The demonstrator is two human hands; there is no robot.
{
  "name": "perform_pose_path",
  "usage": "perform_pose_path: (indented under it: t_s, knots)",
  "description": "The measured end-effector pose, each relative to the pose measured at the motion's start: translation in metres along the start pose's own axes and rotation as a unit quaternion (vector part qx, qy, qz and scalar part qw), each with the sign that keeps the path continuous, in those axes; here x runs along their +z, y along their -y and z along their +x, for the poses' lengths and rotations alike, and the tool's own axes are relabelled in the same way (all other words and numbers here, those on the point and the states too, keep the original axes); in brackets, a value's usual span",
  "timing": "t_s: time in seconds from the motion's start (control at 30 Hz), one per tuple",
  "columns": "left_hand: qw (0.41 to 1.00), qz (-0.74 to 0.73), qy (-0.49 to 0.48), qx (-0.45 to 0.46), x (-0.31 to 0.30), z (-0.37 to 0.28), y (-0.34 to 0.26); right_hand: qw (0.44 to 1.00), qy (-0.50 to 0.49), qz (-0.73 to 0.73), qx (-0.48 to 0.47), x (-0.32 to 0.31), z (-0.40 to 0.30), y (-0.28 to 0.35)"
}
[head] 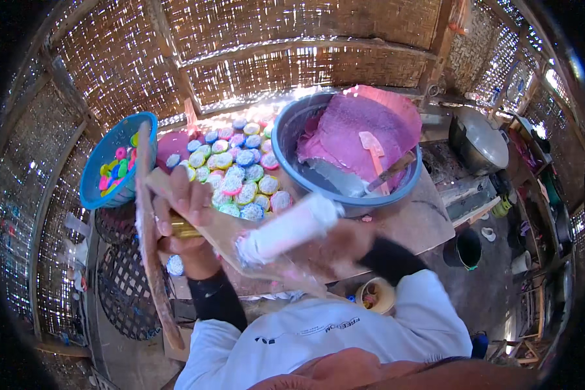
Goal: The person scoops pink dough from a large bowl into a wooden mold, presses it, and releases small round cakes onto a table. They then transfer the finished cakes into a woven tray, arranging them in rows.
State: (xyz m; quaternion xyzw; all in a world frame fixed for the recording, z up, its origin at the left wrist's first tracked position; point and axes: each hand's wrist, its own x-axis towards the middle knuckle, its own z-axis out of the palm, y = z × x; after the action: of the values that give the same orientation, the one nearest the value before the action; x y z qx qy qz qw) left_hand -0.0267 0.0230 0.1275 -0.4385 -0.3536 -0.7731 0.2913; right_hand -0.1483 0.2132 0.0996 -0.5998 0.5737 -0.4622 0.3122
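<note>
My left hand (185, 202) is curled around a gold-coloured cylinder (184, 227) on a wooden device, at its flat board (224, 236). A long wooden bar (146, 229) stands beside those fingers. From the board juts a white tube (290, 229), blurred, with pale paste around its base. My right hand (343, 243) is smeared by motion just below the tube's far end; its fingers cannot be made out. Behind the device, many small coloured cups (246, 192), topped with white strands, cover part of the wooden table (409, 219). One similar cup (175, 265) lies beside my left wrist.
A blue basin (282, 161) at the back holds pink cloth (365, 126), a pink spatula (373, 148), a wooden-handled tool (395, 170) and whitish paste. On the left, a blue basket (90, 175) contains coloured cups. A beige bucket (387, 297) stands low near me; a metal pot (480, 141) is right.
</note>
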Motion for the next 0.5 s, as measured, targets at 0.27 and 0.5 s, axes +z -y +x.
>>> perform_pose_path:
  t_s: [0.27,0.5]
  knots:
    - [0.901,0.33,-0.23,-0.16,-0.02,-0.015,-0.003,0.79,-0.128,0.593,0.085,0.052,-0.032,0.022]
    - [0.667,0.704,-0.167,-0.176,0.029,-0.06,0.007,0.905,-0.306,0.294,0.033,0.016,-0.06,0.029]
